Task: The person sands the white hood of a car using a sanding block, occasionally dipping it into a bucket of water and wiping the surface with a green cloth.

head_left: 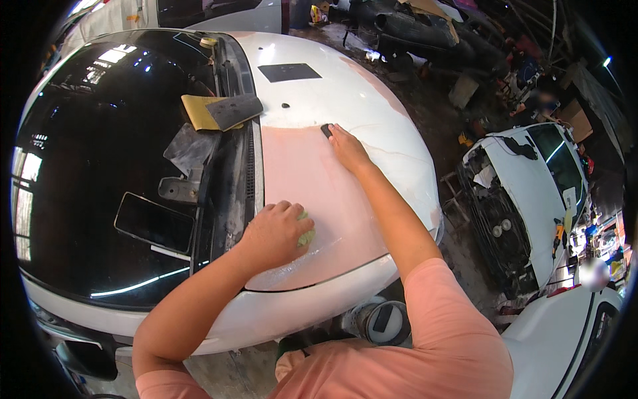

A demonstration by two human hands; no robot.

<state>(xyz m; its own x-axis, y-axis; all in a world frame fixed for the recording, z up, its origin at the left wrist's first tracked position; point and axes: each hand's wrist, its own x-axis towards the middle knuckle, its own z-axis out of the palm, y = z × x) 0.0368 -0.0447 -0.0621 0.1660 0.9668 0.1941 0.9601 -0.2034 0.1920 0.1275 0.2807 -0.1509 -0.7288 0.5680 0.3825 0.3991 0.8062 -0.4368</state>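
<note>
Well, the weak spot seems to be uneven pressure on the pink patch (312,173) of the hood (385,156), which fills the centre of the view. Toward 1 o'clock, the right hand (347,147) grasps a small dark block (326,130) at the patch's upper border, where pink meets white; if the block tipped onto one edge there, it could dig a groove or bite into the white paint. Toward 8 o'clock, the left hand (276,233) curls around a yellow-green sponge (305,229), just above wet streaks (302,253) lying toward 6 o'clock. Grit caught in that sponge could leave scratches, and a surface too dry under the block might drag and clog. The hood's lower edge is also near, at 6 o'clock; a heavy pass over it could wear through, since thin rims take pressure badly. Loose things add trouble: the phone (154,219) lies at 9 o'clock on the windshield (73,179), where drips or a stray left elbow could reach it, and the yellow sheet (196,114) and grey sheet (236,110), overlapping around 10 o'clock, might slide off if knocked. The bucket (372,324), near the person's body at 5 o'clock, could be kicked by a careless step. How firmly either hand presses, I cannot tell.
</note>
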